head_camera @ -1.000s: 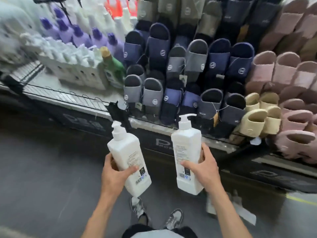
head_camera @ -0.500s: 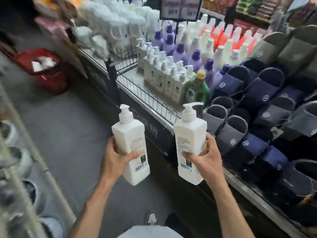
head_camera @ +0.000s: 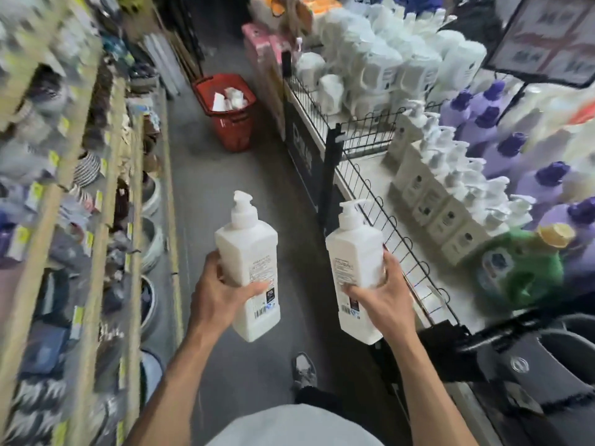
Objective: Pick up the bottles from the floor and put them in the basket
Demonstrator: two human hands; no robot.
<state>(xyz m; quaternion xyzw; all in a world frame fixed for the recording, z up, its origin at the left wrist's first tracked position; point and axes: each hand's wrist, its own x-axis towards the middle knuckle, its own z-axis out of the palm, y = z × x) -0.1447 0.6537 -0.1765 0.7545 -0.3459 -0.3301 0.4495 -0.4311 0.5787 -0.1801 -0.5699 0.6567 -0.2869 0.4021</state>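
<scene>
- Your left hand grips a white pump bottle, held upright over the grey aisle floor.
- Your right hand grips a second pump bottle, just beside the wire shelf rail.
- Ahead, a red basket stands on the floor, holding what appear to be white bottles; the view is blurred.

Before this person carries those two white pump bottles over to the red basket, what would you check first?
1. Left hand grip on its white plastic pump bottle: fingers curled round the body, ok.
2. Right hand grip on the other white pump bottle: ok.
3. Pump heads pointing up on both: ok.
4. Red plastic basket in sight: it stands on the grey floor ahead, ok.
5. Bottles over the basket: not ok, it is farther down the aisle.
6. Room in the basket: white items already lie inside, blurred, cannot tell.
</scene>
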